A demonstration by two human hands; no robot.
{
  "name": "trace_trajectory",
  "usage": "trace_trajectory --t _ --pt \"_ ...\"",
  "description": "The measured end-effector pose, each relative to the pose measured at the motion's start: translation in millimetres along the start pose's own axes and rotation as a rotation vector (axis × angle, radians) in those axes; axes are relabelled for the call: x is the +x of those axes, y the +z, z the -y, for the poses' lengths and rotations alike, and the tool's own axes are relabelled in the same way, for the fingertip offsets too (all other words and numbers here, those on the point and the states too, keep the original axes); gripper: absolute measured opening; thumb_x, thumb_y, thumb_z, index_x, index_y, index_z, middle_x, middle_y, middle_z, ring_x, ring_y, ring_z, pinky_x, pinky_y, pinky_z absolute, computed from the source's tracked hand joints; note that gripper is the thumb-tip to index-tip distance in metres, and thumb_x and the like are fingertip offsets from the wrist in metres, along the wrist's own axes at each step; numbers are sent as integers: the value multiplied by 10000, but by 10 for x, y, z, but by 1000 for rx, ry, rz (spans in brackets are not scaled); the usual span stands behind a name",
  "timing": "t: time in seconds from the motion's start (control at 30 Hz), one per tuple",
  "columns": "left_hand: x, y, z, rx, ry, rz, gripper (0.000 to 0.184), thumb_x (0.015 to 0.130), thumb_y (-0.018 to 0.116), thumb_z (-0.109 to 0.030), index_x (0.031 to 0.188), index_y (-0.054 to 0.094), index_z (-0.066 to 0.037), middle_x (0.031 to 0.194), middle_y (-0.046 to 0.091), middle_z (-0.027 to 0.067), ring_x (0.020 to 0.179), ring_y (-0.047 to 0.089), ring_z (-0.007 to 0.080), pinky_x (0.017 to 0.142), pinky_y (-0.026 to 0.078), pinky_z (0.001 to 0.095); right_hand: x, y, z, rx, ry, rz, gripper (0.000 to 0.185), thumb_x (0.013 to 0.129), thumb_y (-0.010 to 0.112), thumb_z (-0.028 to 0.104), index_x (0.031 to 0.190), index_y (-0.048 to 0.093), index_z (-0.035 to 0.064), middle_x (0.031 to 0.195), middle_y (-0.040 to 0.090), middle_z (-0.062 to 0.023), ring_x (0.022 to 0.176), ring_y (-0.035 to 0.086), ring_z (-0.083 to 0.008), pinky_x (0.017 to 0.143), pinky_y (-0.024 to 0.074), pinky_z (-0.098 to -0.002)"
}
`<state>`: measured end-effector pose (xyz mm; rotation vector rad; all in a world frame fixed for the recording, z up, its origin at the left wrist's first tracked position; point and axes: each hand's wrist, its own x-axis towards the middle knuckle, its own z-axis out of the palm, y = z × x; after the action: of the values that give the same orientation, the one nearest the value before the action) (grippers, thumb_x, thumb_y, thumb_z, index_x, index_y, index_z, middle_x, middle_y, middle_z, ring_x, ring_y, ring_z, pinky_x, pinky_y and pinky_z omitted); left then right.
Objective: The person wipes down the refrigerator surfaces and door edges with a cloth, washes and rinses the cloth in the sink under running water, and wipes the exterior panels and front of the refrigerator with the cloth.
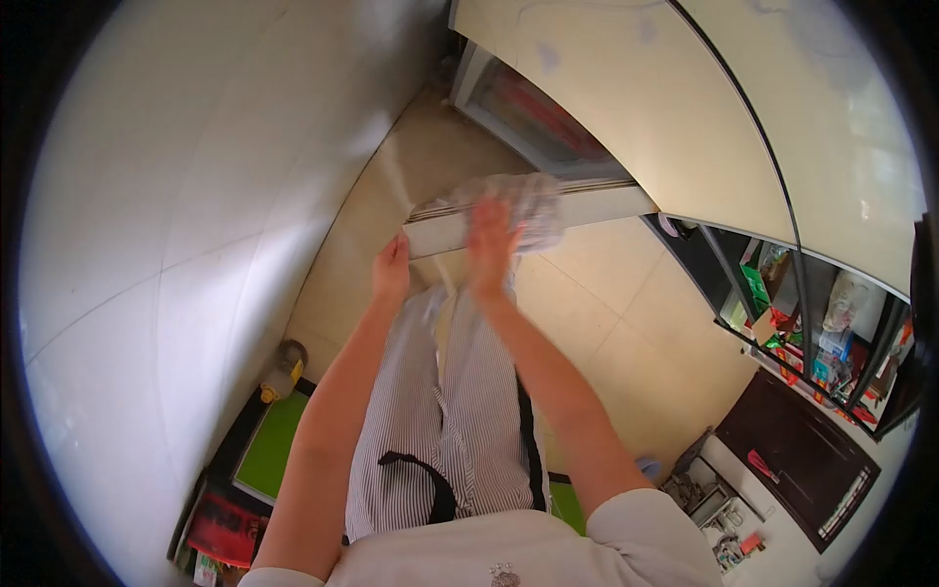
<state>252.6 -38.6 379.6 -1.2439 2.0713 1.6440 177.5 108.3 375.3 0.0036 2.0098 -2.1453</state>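
A long white panel (435, 237), seen edge-on, juts across the middle of the view from an open cabinet front. At its left end my left hand (391, 264) grips the corner with bent fingers. My right hand (492, 235) is over the panel's middle, on a pale, crumpled cloth-like piece (543, 210). Motion blurs both the hand and this piece, so how the fingers lie on it is unclear. The pale piece covers part of the panel's top edge.
Behind the panel is a recess (533, 108) with something red inside. Cream doors (626, 88) stand at the upper right, above shelves of packages (831, 342). A white wall (186, 196) rises at left. Green mats (269, 445) and a dark board (802, 460) lie lower down.
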Motion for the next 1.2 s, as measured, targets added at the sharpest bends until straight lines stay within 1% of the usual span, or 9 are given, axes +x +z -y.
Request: trace_trajectory --t 0.07,0.2,0.27,0.47,0.63,0.8,0.9,1.0,1.2 --pt "-15 31 172 -12 82 7 428 956 419 -331 1192 543 5 1045 635 188 968 610 276 830 446 333 -312 365 90 -1364 -359 276 516 897 478 271 1372 384 95 1446 351 -60 1340 314 -241 1088 203 -405" --pt "-137 -15 403 -65 144 108 412 965 421 -324 1184 558 -3 887 628 81 824 551 153 803 426 290 -378 300 202 -1025 -514 524 512 839 538 238 1328 443 117 1392 416 -73 1310 353 -281 1075 206 -489" --pt "-271 1 356 31 133 114 422 972 388 -320 1221 530 -10 1063 606 154 1006 556 246 894 412 331 -75 -220 339 -955 -586 680 504 798 569 193 1291 485 131 1345 464 -73 1285 383 -288 1060 207 -536" --pt "-416 108 404 -13 75 55 496 981 349 -384 1319 436 -31 1271 525 167 1211 472 278 1018 333 328 639 -1458 563 -1377 -471 228 445 802 546 254 1225 528 115 1289 492 -104 1265 385 -298 1078 164 -548" --pt "-161 195 700 -174 104 86 477 978 370 -375 1317 446 -48 1280 525 152 1212 472 280 1015 336 332 455 -894 193 -1137 -504 -179 377 787 519 183 1152 571 103 1233 529 -92 1262 384 -306 1089 113 -551" --pt "-286 87 494 -415 -73 150 435 968 402 -334 1290 486 -54 1273 536 143 1177 504 281 983 369 329 -617 599 46 -890 -550 126 348 754 580 184 1094 590 107 1181 569 -44 1189 462 -267 1059 219 -508" --pt "-314 -181 1087 147 -189 111 441 964 407 -322 1282 492 -28 1271 542 140 1146 530 257 968 382 325 -430 338 200 -959 -648 338 376 757 588 193 1125 584 115 1188 568 -39 1183 474 -250 1054 257 -461" --pt "-602 -252 1294 11 -253 19 469 962 418 -340 1283 483 -4 1270 541 145 1159 522 230 974 381 314 -111 -219 177 -1151 -568 570 403 777 560 184 1177 568 128 1224 552 -51 1195 467 -251 1043 279 -465" --pt "-775 -472 1235 -385 -223 114 537 973 365 -400 1391 356 -64 1416 389 96 1310 353 210 1072 253 309 633 -1385 316 -1262 -500 26 397 900 424 220 1274 510 121 1356 473 -54 1311 354 -260 1100 143 -489"
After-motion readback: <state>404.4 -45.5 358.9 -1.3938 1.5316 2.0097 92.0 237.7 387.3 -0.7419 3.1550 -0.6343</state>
